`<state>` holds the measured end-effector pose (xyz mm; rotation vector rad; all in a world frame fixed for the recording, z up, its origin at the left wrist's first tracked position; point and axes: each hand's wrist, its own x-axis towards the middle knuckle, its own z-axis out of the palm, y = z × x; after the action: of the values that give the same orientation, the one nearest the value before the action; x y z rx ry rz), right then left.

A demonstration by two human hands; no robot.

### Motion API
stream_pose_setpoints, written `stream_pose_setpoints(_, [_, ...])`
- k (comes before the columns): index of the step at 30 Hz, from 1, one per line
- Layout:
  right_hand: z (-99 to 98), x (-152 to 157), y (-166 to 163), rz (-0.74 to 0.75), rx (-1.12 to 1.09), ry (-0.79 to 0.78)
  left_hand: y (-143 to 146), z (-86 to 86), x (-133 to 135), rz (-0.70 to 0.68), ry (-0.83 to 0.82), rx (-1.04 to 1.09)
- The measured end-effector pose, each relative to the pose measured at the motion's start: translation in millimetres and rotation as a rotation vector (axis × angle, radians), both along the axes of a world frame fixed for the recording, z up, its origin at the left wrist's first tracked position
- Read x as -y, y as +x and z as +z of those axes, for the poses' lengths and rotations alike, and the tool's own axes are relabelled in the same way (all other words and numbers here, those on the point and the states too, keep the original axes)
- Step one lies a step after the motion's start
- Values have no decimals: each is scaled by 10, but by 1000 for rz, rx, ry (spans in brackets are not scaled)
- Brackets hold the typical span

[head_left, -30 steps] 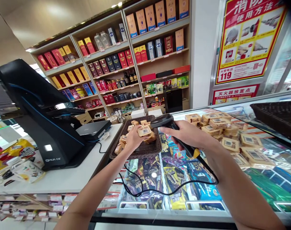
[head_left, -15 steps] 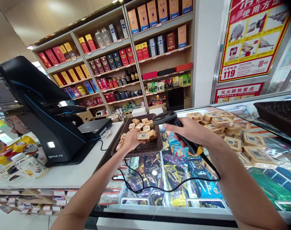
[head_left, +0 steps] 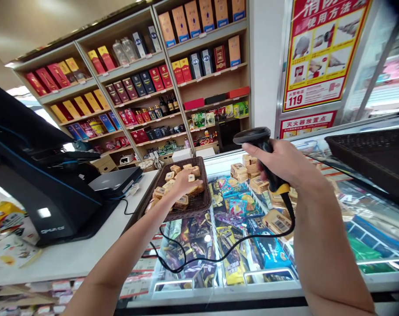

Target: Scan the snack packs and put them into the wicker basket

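Note:
My right hand (head_left: 281, 162) is closed round the handle of a black barcode scanner (head_left: 252, 135) with a yellow base. I hold it raised above the freezer, its head toward the left. My left hand (head_left: 183, 182) reaches into a brown woven basket (head_left: 204, 202). Its fingers are bent round a pack of biscuits (head_left: 196, 189), mostly covered by the hand. Several more small tan packs (head_left: 160, 192) in clear wrap, some with white barcode labels, lie around it in the basket. The scanner's black cable (head_left: 226, 259) loops over the freezer glass.
More packs (head_left: 276, 221) sit on the glass-topped freezer (head_left: 215, 287), partly behind my right arm. Wrapped ice creams (head_left: 230, 245) show under the glass. A dark tray (head_left: 367, 158) stands at right. At left are a black checkout machine (head_left: 55, 188) and white counter (head_left: 87, 245).
The view has turned right. My right hand has lifted the scanner away from the basket. My left hand has moved down among the packs, and the barcode it showed is now out of sight.

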<state>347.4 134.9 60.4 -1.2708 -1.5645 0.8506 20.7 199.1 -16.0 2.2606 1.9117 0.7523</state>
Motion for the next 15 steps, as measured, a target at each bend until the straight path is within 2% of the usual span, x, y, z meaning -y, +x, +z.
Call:
stream_pose_setpoints(3, [-10, -75, 165, -149, 24, 48, 435, -9, -283, -91, -11, 11])
stream_pose_setpoints(6, [-17, -133, 278, -248, 65, 106, 871, -90, -623, -159, -45, 9])
stream_pose_setpoints(11, [10, -141, 322, -256, 64, 140, 1403, -370, -1172, -166, -124, 18])
stream_pose_setpoints(15, [63, -84, 244, -228, 88, 109, 1551, -568, -1362, -183, -134, 73])
